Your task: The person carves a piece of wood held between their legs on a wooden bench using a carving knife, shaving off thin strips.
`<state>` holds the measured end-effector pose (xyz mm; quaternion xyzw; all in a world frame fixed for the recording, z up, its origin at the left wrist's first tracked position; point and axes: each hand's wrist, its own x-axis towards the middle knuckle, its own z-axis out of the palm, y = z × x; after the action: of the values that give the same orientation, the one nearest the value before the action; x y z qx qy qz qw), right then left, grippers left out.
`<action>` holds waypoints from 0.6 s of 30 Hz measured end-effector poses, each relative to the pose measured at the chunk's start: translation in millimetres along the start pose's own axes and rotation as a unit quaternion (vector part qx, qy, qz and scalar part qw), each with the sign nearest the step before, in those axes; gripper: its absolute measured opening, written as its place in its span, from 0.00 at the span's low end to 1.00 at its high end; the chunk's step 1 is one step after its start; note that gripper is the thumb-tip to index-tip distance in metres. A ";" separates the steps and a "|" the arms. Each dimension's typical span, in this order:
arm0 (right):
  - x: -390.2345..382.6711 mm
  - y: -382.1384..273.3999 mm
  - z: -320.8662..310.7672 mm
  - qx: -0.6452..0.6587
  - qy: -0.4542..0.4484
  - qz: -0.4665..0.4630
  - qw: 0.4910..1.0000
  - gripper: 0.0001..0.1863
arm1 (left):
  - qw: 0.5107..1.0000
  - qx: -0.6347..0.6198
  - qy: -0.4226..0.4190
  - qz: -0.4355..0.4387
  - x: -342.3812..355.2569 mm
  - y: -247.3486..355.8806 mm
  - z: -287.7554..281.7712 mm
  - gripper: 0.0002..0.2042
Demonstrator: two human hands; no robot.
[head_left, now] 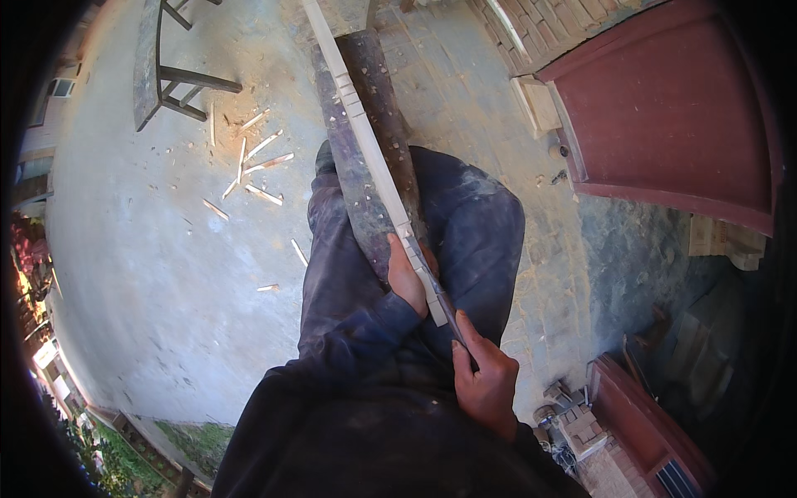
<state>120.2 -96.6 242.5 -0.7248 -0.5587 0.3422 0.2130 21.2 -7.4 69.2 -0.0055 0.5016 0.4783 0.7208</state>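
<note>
A long pale wooden strip (375, 158) with several notches and crosswise cuts runs up and away from my lap, lying along a dark, worn bench (353, 178) between my legs. My left hand (405, 278) is closed around the strip near its close end, thumb up along its side. In my right hand (486, 378) is a slim, dark, long-bladed tool (448, 307), gripped at its near end with the index finger stretched along it. The blade lies against the right side of the strip's near end; its exact kind I cannot make out.
Several split wood pieces (264, 158) and shavings litter the concrete floor at left. Beyond them stands a dark wooden trestle (148, 75). A large red panel (664, 116) is at the far right, with wooden blocks (535, 106) beside it. Bricks and clutter (581, 423) lie at lower right.
</note>
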 end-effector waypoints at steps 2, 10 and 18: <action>0.5 -1.9 -1.5 0.003 -0.002 -0.003 1.000 0.26 | 1.000 -0.012 0.004 -0.008 0.0 4.6 5.2 0.38; -18.4 9.6 -26.3 0.134 0.099 0.050 0.985 0.22 | 0.998 0.011 -0.041 -0.039 -11.8 13.1 -0.8 0.36; -30.0 51.2 25.2 0.230 0.034 0.053 0.971 0.21 | 0.999 -0.017 0.029 -0.017 -19.2 18.1 8.6 0.34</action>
<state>131.5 -141.8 197.8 -0.6961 -0.4183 0.4473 0.3747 14.1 -6.5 96.0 -0.0401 0.5136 0.4743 0.7139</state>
